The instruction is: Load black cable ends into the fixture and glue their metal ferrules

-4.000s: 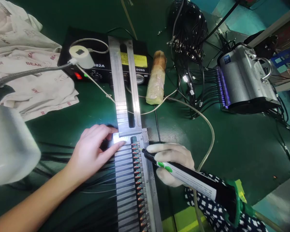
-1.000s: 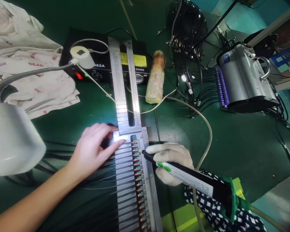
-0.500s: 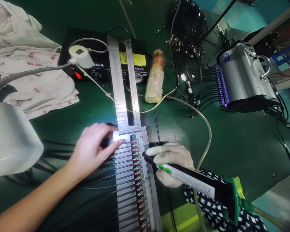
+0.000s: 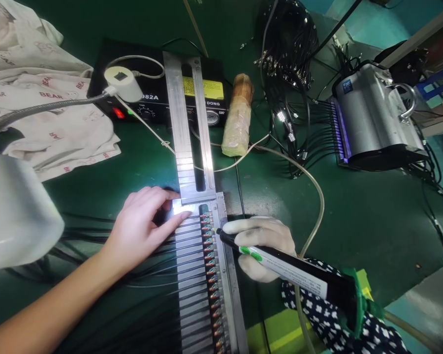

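Observation:
A long metal fixture (image 4: 225, 275) lies on the bench, holding a row of black cables whose exposed coloured wire ends (image 4: 210, 255) meet small connectors. My left hand (image 4: 142, 226), bare, grips the fixture's far left corner, thumb on top; its other fingers are partly hidden at the edge. In a white glove, my right hand (image 4: 268, 246) is closed around a black dispensing syringe (image 4: 295, 275) with a white label and a hose at its rear. The syringe's tip points at the wire ends near the far end of the row; whether it touches them I cannot tell.
A slotted metal plate (image 4: 184, 128) extends from the fixture's far end over a black dispenser box (image 4: 147, 115). Beside it lies a tape-wrapped roll (image 4: 238, 115). A white lamp (image 4: 20, 211) and cloth (image 4: 59, 113) are left; bundled cables (image 4: 288, 44) and a silver lamp unit (image 4: 376, 113) right.
The syringe tip has shifted very slightly toward the far end of the row. My left hand has kept its place on the fixture.

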`<state>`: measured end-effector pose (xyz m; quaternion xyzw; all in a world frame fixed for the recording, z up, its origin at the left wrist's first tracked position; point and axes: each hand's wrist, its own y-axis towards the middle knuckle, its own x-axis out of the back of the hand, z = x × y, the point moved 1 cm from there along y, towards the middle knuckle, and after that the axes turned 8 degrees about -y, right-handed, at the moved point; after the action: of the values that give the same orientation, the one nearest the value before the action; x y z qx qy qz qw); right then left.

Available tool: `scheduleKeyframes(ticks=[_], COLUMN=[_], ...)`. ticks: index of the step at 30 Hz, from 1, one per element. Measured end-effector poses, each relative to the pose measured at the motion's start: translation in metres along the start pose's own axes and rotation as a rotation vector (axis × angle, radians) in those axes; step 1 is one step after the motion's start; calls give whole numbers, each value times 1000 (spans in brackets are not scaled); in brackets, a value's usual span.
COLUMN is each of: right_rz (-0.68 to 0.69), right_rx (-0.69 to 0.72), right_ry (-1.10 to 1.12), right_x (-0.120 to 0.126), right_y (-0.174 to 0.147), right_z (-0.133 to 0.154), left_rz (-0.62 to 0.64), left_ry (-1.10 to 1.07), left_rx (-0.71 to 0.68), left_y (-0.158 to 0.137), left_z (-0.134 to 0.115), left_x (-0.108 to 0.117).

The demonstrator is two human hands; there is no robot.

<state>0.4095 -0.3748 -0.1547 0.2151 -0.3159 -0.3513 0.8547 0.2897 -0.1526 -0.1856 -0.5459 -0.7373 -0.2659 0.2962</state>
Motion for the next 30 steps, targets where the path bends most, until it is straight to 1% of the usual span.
scheduleKeyframes(ticks=[9, 17, 23, 30], right_rz=[-14, 16, 17, 2], right_rx=[14, -17, 7, -8], right_ry=[2, 25, -71, -56], right_x=[1, 11, 3, 0], right_y=[-2, -3, -12, -15], right_z=[-2, 16, 12, 7], left_rz=[-1, -8, 7, 11], left_ry=[-1, 0, 21, 24], left_rx=[-23, -19, -1, -8], left_y=[0, 1, 0, -1], left_z=[0, -1, -1, -2], left_x=[0, 1, 0, 2])
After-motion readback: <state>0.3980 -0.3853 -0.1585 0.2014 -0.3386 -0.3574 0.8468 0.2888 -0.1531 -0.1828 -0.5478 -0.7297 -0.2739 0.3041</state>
